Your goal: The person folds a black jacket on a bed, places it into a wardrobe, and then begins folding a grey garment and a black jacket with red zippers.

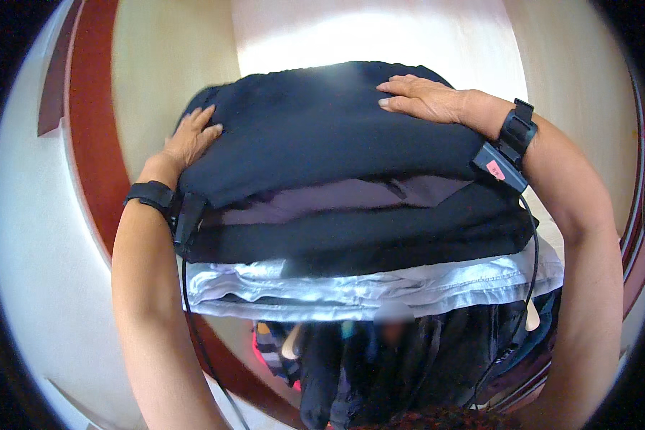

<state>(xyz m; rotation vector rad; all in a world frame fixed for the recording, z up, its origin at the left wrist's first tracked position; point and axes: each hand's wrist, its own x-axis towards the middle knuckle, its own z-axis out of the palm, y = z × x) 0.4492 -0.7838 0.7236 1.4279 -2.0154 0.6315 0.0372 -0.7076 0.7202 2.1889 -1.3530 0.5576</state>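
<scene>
A stack of folded clothes fills the middle of the view. On top lies a folded black garment (301, 136); beneath it shows a dark purple-grey layer (337, 201), then another black one (365, 240). Folded light blue denim (351, 283) forms the lowest visible layers. My left hand (193, 137) rests on the left edge of the top black garment, its fingers stretched out. Flat on that garment's far right part lies my right hand (426, 99), fingers extended. Neither hand grips anything that I can see.
Dark clothes (408, 358) hang below the stack, beside a striped garment (272, 351). Pale panels (172, 57) and a red-brown edge (97, 107) stand around it. Black straps with small boxes and cables are on both wrists.
</scene>
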